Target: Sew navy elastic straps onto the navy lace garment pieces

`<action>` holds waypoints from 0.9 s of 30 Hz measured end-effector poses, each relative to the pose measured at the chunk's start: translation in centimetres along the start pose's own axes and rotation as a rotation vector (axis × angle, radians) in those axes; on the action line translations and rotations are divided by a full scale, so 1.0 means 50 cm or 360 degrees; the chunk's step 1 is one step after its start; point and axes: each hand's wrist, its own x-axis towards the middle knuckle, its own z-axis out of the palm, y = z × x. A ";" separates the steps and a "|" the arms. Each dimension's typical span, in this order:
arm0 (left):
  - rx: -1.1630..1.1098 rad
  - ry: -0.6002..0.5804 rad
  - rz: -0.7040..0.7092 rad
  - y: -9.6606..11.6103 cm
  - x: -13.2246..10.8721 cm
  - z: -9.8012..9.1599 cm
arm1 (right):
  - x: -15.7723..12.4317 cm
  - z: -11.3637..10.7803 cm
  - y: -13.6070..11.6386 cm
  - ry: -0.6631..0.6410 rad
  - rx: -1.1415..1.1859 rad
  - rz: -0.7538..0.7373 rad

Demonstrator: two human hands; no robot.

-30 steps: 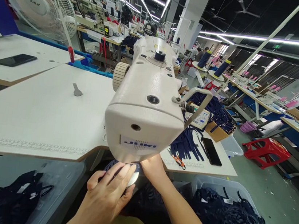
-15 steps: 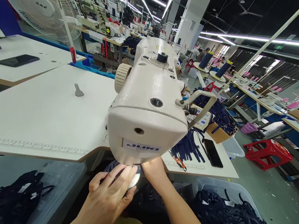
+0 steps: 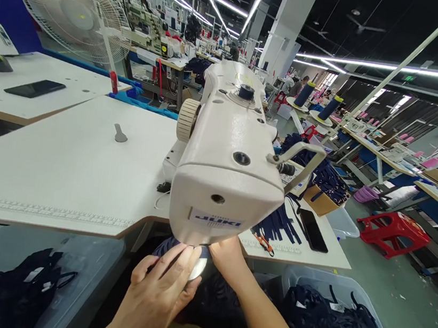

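Observation:
A cream sewing machine stands on the white worktable, its head end facing me. Just below that head, my left hand lies on a dark navy fabric piece with a white part, fingers stretched over it. My right hand reaches under the machine head from the right; its fingers are hidden behind the machine and the fabric.
Clear bins of navy pieces sit at the lower left and lower right. Navy straps, orange snips and a black phone lie right of the machine. A fan stands at the back left, a red stool on the floor.
The view has shifted, so the machine sits further right in the picture. Both hands stay at the fabric under the machine head.

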 end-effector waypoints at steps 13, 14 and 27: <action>-0.0083 0.0060 -0.0171 0.010 -0.007 0.009 | 0.001 0.013 0.013 0.0014 0.0082 -0.0045; -0.0099 0.0055 -0.0159 0.010 -0.009 0.011 | 0.001 0.012 0.012 0.0018 0.0090 -0.0042; -0.0110 0.0050 0.0001 0.001 -0.032 0.030 | 0.002 0.010 0.002 0.0122 0.0325 0.0107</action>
